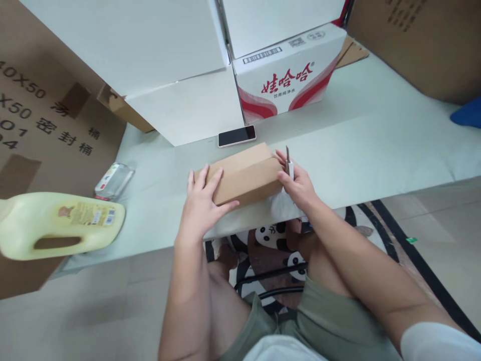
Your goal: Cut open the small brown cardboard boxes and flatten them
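Note:
A small brown cardboard box (246, 173) lies closed on the pale table (368, 150) near its front edge. My left hand (203, 200) rests flat on the box's left end, fingers spread over the top and thumb along the front side. My right hand (296, 183) is at the box's right end, fingers closed round a small utility knife (288, 163) whose blade points up and away, close to the box's edge.
A phone (237, 136) lies face up just behind the box. White cartons (188, 108) and one with red printing (289, 80) stand at the back. A yellow jug (60, 225) lies at the left, beside a clear plastic item (113, 180). Brown cardboard (45, 115) leans at left.

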Tool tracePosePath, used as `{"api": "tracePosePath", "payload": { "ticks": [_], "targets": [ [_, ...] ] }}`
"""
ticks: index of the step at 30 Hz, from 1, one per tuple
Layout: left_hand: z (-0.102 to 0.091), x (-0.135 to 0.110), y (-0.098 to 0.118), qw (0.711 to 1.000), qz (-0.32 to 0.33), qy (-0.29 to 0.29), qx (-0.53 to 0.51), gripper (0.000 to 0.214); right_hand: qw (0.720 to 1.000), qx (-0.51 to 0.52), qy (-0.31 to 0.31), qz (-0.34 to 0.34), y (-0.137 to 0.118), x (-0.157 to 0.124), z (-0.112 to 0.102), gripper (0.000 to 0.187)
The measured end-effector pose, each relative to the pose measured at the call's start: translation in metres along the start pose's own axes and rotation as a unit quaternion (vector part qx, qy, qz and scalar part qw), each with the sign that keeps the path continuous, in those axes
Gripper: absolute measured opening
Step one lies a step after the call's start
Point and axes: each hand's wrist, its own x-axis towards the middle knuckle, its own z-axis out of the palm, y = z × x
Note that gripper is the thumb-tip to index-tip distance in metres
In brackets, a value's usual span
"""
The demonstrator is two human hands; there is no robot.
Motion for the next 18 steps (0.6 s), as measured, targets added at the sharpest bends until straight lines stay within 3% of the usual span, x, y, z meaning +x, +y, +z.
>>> {"api": "tracePosePath", "payload": {
  "ticks": [5, 7, 9, 12, 15, 18],
  "targets": [
    [-0.018, -0.003, -0.029, 0.996, -0.070, 0.018, -0.049, 0.089, 0.990, 0.015, 0.063, 0.122, 0.008, 0.002, -0.003, 0.055],
    [-0.020, -0.009, -0.041, 0.981, -0.097, 0.071, -0.154, 0.092, 0.989, 0.006, 0.024, 0.147, 0.011, 0.001, 0.000, 0.055],
    [-0.014, -0.015, -0.048, 0.933, -0.131, 0.110, -0.316, 0.089, 0.991, 0.005, -0.063, 0.121, 0.011, -0.003, 0.005, 0.057],
    [0.006, -0.019, -0.046, 0.834, -0.229, 0.070, -0.497, 0.076, 0.986, 0.021, -0.165, 0.017, 0.005, -0.015, 0.015, 0.061],
    [0.025, -0.017, -0.035, 0.756, -0.306, 0.013, -0.579, 0.063, 0.983, 0.023, -0.167, -0.065, -0.005, -0.027, 0.020, 0.058],
    [0.037, -0.012, -0.021, 0.713, -0.332, -0.041, -0.616, 0.056, 0.985, 0.022, -0.126, -0.115, -0.013, -0.033, 0.017, 0.053]
  ]
}}
